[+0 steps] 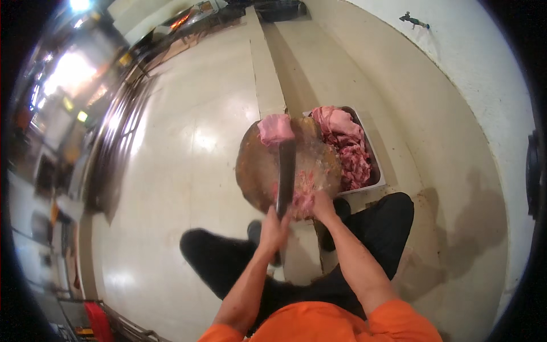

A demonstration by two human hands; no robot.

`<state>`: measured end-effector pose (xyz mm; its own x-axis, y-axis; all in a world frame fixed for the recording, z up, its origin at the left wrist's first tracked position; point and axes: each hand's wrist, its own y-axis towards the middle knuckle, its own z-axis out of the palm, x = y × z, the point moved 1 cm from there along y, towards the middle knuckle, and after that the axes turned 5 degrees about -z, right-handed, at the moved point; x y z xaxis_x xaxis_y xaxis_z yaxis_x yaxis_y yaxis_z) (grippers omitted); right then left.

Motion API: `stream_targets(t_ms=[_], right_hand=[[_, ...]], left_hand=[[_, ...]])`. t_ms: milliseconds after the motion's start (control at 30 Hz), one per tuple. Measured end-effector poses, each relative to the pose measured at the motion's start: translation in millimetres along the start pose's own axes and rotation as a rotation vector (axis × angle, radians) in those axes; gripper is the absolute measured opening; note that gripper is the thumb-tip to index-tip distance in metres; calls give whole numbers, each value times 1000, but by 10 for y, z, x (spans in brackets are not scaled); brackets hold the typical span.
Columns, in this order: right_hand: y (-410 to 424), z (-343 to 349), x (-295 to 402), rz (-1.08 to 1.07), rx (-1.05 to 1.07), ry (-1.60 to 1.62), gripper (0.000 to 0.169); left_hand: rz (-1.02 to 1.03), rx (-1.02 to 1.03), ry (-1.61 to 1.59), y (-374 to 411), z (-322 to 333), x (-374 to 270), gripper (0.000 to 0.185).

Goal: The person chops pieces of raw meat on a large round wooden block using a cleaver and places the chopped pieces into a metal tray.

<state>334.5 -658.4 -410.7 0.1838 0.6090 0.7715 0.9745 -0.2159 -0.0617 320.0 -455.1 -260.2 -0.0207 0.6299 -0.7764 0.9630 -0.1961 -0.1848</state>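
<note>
A round wooden chopping block (252,171) stands in front of me between my knees. My left hand (273,231) grips a cleaver (286,173), whose dark blade is seen nearly edge-on and points away from me over the block. Near the block's right front edge, my right hand (323,207) rests at a heap of chopped pink meat (303,203); blur hides whether its fingers are closed on a piece. A pale pink chunk of meat (275,129) lies at the block's far edge, by the cleaver's tip. Small scraps are scattered over the wood.
A metal tray (377,173) heaped with raw meat (342,137) stands against the block's right side. A low ledge (267,77) runs away beyond the block. At the right is a wall with a tap (414,20); metal racks (124,128) stand at the left. A dark tub (282,10) sits far ahead.
</note>
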Motion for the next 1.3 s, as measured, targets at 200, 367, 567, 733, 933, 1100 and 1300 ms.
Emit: stream_targets(t_ms=[200, 367, 567, 733, 933, 1100, 1300], right_hand=[[-136, -196, 450, 49, 57, 202, 21], [-184, -275, 441, -73, 49, 270, 21], [-169, -355, 415, 291, 75, 275, 21], [-213, -210, 769, -37, -8, -213, 36], [-93, 8, 498, -61, -71, -320, 42], [325, -800, 368, -64, -285, -392, 22], [517, -1426, 368, -88, -272, -563, 26]], left_hand=[[200, -163, -220, -22, -184, -517, 31], [118, 3, 57, 82, 388, 251, 35], [-120, 168, 103, 35, 417, 577, 38], [-25, 95, 168, 27, 382, 622, 39], [-64, 150, 129, 17, 447, 710, 42], [-41, 120, 160, 34, 427, 782, 40], [29, 122, 8, 40, 332, 697, 40]])
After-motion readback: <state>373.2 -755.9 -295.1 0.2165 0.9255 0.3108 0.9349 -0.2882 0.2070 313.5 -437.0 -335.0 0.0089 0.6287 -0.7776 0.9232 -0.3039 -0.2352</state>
